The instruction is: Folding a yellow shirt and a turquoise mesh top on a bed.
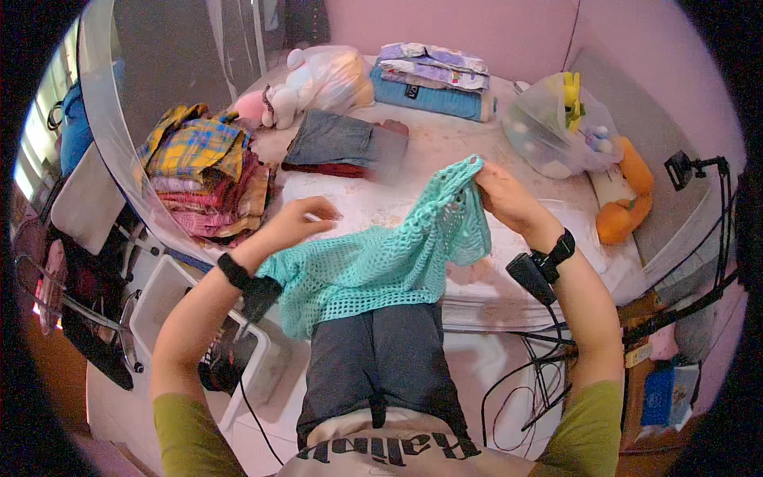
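Observation:
A turquoise openwork knitted garment hangs in front of me, its lower part draped over my lap and the bed's near edge. My right hand pinches its raised upper corner between thumb and fingers. Just above the garment's left part is my left hand, its fingers curved and apart with nothing seen in them. Each wrist wears a black band with a small dark device. Beyond the garment lie folded dark jeans with a dark red cloth under them.
At left rises a stack of folded plaid clothes. Further back are bagged plush toys and a blue bundle topped with patterned packs. A second toy bag and an orange plush sit right, near a black stand arm.

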The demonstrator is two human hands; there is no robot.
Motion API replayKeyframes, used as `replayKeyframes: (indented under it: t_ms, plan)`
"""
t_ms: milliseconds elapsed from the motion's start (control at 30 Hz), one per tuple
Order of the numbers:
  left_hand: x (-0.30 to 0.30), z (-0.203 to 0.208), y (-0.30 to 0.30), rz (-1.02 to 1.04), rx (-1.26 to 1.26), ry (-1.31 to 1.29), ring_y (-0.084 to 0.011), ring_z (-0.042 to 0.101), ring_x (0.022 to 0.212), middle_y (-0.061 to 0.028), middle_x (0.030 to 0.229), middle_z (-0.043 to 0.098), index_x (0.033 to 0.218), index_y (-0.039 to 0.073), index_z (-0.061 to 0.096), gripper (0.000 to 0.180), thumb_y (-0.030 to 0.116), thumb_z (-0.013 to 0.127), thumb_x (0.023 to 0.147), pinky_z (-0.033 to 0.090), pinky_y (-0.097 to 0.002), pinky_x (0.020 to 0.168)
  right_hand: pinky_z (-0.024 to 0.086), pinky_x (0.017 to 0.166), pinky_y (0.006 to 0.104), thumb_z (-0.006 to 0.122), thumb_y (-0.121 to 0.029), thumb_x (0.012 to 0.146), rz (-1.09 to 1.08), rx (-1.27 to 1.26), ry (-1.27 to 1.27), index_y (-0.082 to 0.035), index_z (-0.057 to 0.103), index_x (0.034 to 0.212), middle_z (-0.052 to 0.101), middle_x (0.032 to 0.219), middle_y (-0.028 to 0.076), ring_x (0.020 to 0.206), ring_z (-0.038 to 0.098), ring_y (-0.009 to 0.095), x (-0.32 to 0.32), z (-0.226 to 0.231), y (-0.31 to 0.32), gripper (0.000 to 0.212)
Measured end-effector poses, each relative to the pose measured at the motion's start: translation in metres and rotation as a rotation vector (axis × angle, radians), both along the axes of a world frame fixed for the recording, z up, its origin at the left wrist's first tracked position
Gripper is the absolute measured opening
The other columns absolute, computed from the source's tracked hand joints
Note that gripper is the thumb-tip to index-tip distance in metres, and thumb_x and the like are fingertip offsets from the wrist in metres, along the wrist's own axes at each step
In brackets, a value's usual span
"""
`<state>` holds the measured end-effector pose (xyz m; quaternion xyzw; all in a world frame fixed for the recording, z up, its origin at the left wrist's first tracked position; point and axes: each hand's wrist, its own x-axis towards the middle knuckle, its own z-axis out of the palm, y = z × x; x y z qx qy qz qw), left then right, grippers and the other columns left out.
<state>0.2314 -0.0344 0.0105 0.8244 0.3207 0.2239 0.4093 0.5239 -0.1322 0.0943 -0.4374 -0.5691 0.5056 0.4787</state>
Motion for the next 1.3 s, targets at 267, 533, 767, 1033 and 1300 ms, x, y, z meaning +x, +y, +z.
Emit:
replayKeyframes:
  t_ms: [267,533,767,1033,1300]
  plan:
    - [0.066,0.019,-0.033,-0.162,0.143,-0.005,-0.0099,0.046,0.074,-0.0015,0.078,0.048,0.084,0.003,0.045,0.020,0.011,0.058,0.071,0.038,-0.0235,0.065,0.039,0.072,0.0241,0.035,-0.021,0.086,-0.039,0.073,-0.347,-0.005,0.050,0.096,0.052,0.087,0.000,0.078,0.048,0.009,0.020,0.004,0.014,0.024]
    - [0.047,0.069,-0.016,-0.009,-0.146,-0.468,-0.0031,0.033,0.063,0.0053,0.067,0.035,0.076,0.010,0.038,0.008,0.011,0.045,0.078,0.027,-0.0164,0.054,0.040,0.071,0.0248,0.044,-0.013,0.081,0.067,-0.065,-0.567,-0.004,0.052,0.098,0.054,0.090,0.004,0.083,0.047,0.011,0.053,-0.025,0.020,0.020]
    - [0.061,0.096,-0.035,-0.163,-0.059,-0.373,-0.0026,0.036,0.065,0.0053,0.069,0.037,0.077,0.008,0.038,0.011,0.010,0.048,0.077,0.029,-0.0164,0.056,0.037,0.080,0.0263,0.056,-0.023,0.076,0.357,0.299,-0.337,-0.003,0.047,0.105,0.053,0.098,0.006,0.091,0.048,0.014,-0.044,-0.007,0.019,0.036]
    - [0.020,0.079,-0.039,-0.512,-0.005,0.399,-0.0159,0.049,0.085,-0.0077,0.087,0.056,0.091,0.004,0.052,0.041,0.034,0.064,0.065,0.038,-0.0312,0.073,0.036,0.058,0.0196,0.058,-0.027,0.074,0.399,0.178,-0.347,-0.005,0.055,0.071,0.050,0.067,-0.004,0.067,0.045,0.005,-0.012,0.041,-0.013,0.022]
    - [-0.037,0.017,-0.019,-0.247,0.585,0.954,-0.0282,0.054,0.072,-0.0121,0.074,0.058,0.080,0.008,0.059,0.025,0.030,0.057,0.067,0.040,-0.0382,0.065,0.034,0.052,0.0232,0.064,-0.021,0.068,0.540,0.031,-0.544,0.000,0.053,0.062,0.047,0.058,0.002,0.057,0.044,0.009,0.036,0.013,-0.063,0.024]
